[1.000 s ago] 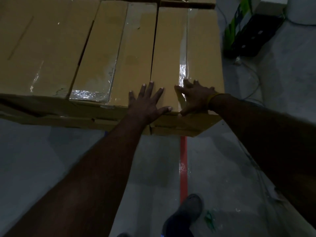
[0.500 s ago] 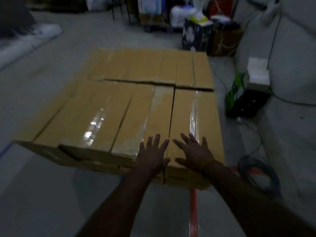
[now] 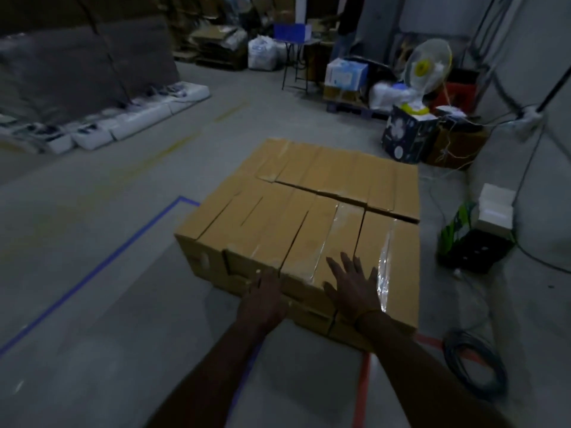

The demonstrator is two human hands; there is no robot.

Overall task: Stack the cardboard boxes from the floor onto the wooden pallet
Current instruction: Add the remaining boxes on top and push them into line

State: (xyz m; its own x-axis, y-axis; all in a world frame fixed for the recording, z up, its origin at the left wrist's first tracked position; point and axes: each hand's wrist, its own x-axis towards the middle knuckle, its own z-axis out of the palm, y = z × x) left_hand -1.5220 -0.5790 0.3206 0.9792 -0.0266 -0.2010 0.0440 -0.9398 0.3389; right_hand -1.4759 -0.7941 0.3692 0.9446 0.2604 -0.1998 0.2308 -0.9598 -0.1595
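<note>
Lower centre: flat right hand on the cardboard boxes; left hand, grip unclear, at their near edge.

Pallet hidden under the cardboard boxes — left hand fingers blurred, both forearms cut off by the bottom edge.

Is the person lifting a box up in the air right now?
No, both the left hand and right hand lie flat with fingers spread on the stacked cardboard boxes.
</note>
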